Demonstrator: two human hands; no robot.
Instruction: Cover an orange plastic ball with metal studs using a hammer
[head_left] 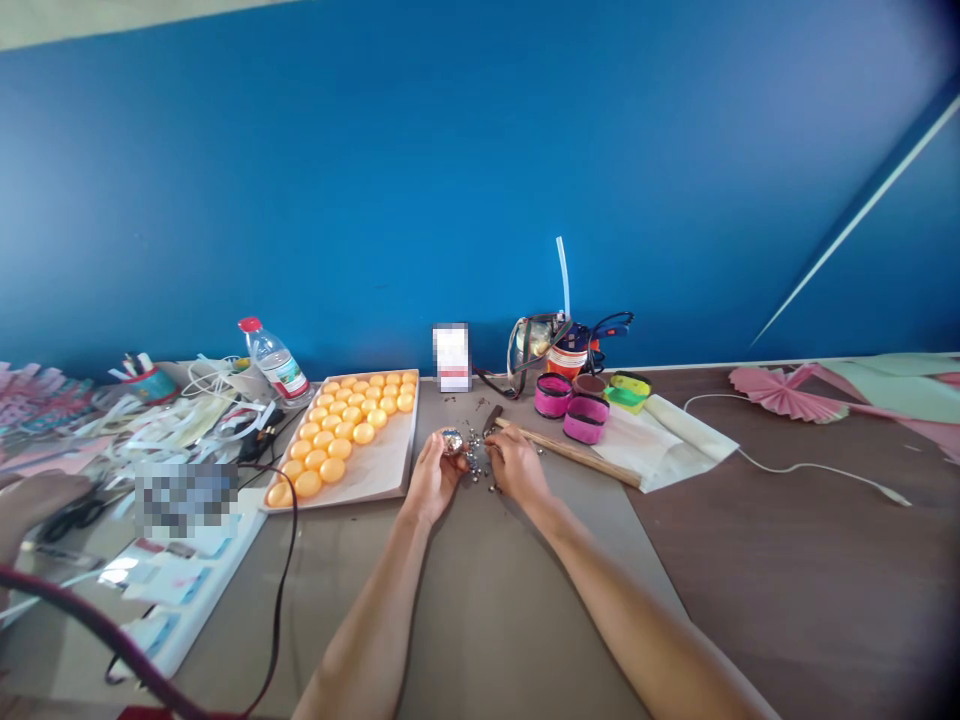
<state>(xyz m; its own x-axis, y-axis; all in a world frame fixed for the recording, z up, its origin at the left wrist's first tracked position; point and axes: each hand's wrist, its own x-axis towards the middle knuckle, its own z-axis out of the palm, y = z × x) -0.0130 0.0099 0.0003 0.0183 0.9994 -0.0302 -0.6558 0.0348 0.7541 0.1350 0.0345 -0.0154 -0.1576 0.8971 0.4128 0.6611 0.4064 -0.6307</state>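
Note:
My left hand (431, 475) has its fingers wrapped round a small, shiny, rounded silver piece (451, 440). Just to its right lies a loose cluster of tiny shiny metal bits (474, 452), too small to name exactly. My right hand (516, 468) is at the right edge of that cluster, fingers drawn together; whatever they pinch, if anything, is hidden. Beyond it rests a hammer (577, 455), its dark head by my knuckles and its wooden handle running off to the right.
On the left stands a tray (379, 478) of orange balls, with a bottle (276, 362) behind. Pink mesh containers (586, 418) and white sheets (660, 450) lie right. Cables and strips clutter the far left, where another person's hand (37, 505) shows. A blue wall (450, 180) rises behind.

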